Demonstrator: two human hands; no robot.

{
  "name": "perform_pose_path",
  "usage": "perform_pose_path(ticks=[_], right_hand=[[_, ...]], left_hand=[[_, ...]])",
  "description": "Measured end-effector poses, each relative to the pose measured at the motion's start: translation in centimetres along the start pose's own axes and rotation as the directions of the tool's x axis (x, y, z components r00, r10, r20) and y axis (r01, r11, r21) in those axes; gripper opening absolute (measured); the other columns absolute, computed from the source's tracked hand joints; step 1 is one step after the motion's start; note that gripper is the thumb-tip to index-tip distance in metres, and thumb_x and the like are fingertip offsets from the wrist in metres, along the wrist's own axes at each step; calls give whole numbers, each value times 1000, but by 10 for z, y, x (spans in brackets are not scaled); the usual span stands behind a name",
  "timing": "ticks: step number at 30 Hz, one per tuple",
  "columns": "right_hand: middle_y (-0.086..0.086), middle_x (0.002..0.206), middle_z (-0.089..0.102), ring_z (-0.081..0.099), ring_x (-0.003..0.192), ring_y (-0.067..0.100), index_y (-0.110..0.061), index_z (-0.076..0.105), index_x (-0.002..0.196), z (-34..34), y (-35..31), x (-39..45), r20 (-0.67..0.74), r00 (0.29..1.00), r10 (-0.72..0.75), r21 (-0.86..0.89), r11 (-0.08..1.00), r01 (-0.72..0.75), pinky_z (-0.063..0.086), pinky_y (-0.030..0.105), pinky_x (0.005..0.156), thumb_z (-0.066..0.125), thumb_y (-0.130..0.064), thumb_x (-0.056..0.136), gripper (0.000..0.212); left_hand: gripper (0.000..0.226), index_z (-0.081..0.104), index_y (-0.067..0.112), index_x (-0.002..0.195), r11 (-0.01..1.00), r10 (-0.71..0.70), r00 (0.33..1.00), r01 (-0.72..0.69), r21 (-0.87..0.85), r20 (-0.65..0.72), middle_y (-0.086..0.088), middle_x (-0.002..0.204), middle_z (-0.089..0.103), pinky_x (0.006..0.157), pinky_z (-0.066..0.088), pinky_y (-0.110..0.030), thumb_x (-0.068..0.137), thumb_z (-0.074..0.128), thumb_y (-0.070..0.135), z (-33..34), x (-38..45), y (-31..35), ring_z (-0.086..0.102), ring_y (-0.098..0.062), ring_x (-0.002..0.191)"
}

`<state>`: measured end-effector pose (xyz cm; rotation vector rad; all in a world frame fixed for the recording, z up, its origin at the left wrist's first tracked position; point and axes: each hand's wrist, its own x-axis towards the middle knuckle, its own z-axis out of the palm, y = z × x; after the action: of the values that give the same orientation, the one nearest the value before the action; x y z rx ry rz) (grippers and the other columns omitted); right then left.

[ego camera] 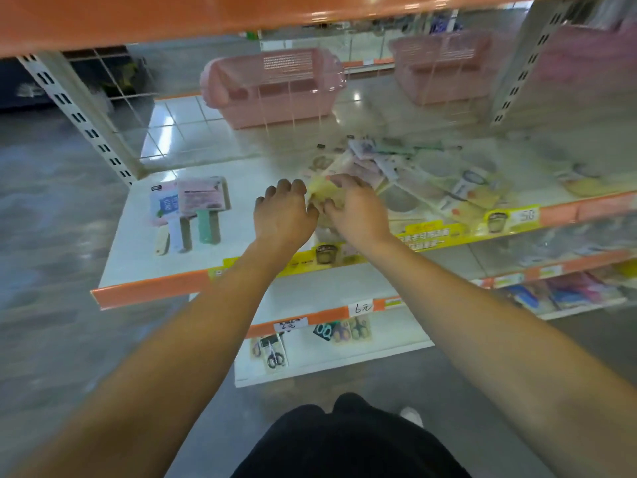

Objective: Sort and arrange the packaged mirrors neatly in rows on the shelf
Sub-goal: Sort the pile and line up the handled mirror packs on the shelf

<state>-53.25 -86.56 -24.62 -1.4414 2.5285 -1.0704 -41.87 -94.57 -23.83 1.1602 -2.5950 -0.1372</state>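
Note:
Both my hands meet over the white shelf (144, 250) on one yellowish packaged mirror (325, 193). My left hand (284, 212) curls its fingers round the pack's left edge. My right hand (355, 207) pinches its right side with thumb and fingers. Behind and to the right lies a loose heap of packaged mirrors (386, 160), pink, green and yellow, blurred. On the left of the shelf a small group of handled mirrors in packs (188, 210) lies side by side, handles toward me.
Two pink plastic baskets (275, 88) (444, 63) stand behind the wire back panel. An orange shelf (172, 15) hangs overhead. A perforated upright (79, 119) stands at the left. Lower shelves hold scissors packs (272, 351) and price tags.

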Motion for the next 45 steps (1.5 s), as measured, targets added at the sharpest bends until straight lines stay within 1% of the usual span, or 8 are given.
perform_pose_path(ticks=[6,9,15,20,27,31,38,45], right_hand=[[14,114,65,58,107,36,-10,62,119,-53,62,2,-35,999,-4,-19,1000,3,49,42,87,63,-24,83,39],[13,119,64,57,109,35,-10,61,122,-78,95,6,-22,1000,-16,-15,1000,16,48,43,90,64,-22,82,42],[15,120,63,58,109,34,-7,60,123,-105,139,6,11,999,-43,16,999,43,48,43,90,61,-22,86,41],[14,121,62,57,110,34,-8,58,125,-106,147,6,53,997,-50,25,999,49,47,43,91,61,-24,87,42],[12,124,60,54,111,34,-11,56,128,-93,131,15,78,997,-15,-8,1000,16,47,42,89,59,-25,87,43],[12,124,59,54,111,35,-11,56,127,-89,127,24,73,997,4,-21,1000,-3,45,41,92,61,-24,85,44],[14,125,59,54,113,36,-11,57,127,-80,120,25,38,997,64,-40,997,-63,45,42,92,62,-24,85,44],[13,125,59,54,114,34,-12,56,127,-76,122,25,37,996,84,-50,995,-82,45,40,91,61,-24,86,43]], left_hand=[[39,54,10,122,1000,-22,999,22,-14,27,-13,119,56,87,43,-42,90,50,32,17,10,76,52,-35,109],[39,54,12,122,999,-32,998,32,-2,45,-12,123,55,88,43,-43,90,50,34,24,14,114,52,-35,111],[36,55,7,116,999,-51,998,50,22,34,-16,118,55,82,45,-45,89,49,28,33,13,161,53,-38,104],[37,55,6,116,996,-74,997,73,44,31,-16,116,56,84,45,-46,89,49,29,33,11,164,53,-38,104],[35,57,11,114,997,-75,997,76,31,-3,-12,116,58,84,48,-44,88,52,33,31,25,142,55,-36,107],[36,58,11,114,998,-52,999,53,36,-10,-12,114,59,83,48,-43,87,52,34,32,30,133,56,-35,104],[44,51,11,125,1000,0,997,-2,29,74,-11,125,53,91,43,-42,90,47,38,34,43,124,49,-34,116],[39,52,13,122,1000,3,996,-4,13,94,-9,122,54,89,42,-41,90,49,35,34,45,124,50,-32,113]])
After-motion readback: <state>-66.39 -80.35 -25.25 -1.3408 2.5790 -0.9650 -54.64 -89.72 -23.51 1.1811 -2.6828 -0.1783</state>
